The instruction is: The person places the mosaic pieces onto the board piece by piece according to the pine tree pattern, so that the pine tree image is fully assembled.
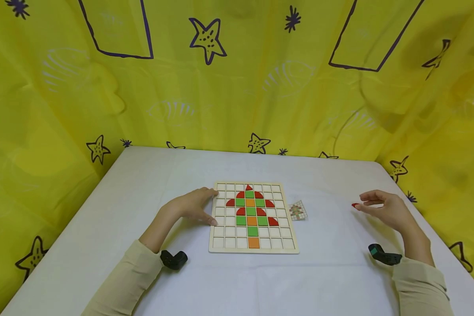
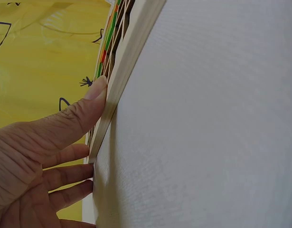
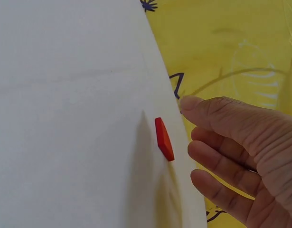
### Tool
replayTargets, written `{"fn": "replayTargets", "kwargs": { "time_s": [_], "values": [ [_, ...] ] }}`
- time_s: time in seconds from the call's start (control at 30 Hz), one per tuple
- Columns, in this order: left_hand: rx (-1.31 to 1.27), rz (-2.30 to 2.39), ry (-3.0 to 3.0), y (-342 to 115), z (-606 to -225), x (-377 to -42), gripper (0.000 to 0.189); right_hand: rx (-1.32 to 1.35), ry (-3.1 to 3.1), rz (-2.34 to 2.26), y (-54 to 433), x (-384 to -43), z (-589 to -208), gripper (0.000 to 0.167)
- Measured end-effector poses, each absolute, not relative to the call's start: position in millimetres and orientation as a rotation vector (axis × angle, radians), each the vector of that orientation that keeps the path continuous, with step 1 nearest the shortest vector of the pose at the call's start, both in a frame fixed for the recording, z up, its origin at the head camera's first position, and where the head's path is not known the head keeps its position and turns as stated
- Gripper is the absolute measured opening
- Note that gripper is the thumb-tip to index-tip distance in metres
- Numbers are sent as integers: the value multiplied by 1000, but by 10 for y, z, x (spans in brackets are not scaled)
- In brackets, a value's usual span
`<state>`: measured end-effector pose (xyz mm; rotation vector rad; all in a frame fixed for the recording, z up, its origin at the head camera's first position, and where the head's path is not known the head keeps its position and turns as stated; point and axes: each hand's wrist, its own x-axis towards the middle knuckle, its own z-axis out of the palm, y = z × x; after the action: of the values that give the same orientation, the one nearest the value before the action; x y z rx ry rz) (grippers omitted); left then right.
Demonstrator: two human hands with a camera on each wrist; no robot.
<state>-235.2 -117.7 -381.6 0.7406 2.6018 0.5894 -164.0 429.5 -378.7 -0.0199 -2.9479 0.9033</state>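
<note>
A wooden grid board (image 1: 254, 218) lies flat on the table, with green and orange squares and red rounded pieces set in a tree shape and a red triangle at the top. At its left edge rests my left hand (image 1: 193, 206), thumb and fingers spread along the frame. In the left wrist view, the thumb (image 2: 96, 90) touches the side of the board. My right hand (image 1: 387, 210) is off to the right with loosely bent fingers. By its fingertips, a small red piece (image 3: 164, 139) lies on the table, apart from the fingers in the right wrist view.
A small card (image 1: 298, 210) printed with a tree pattern on a grid lies against the board's right side. The white-covered table (image 1: 320, 281) meets a yellow patterned curtain (image 1: 237, 87) at the back and sides. Black camera mounts (image 1: 174, 260) sit at both wrists.
</note>
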Motion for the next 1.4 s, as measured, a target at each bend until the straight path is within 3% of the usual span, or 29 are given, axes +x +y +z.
{"fn": "replayTargets", "kwargs": {
  "time_s": [0.6, 1.4],
  "values": [
    [764, 590, 2605, -1180, -3792, -2334, 95, -115, -2985, 899, 4349, -1662, -3963, 44],
    [741, 575, 2606, -1189, -3817, -2349, 95, 14, -2876, 822, 4184, -1698, -3893, 29]
  ]
}}
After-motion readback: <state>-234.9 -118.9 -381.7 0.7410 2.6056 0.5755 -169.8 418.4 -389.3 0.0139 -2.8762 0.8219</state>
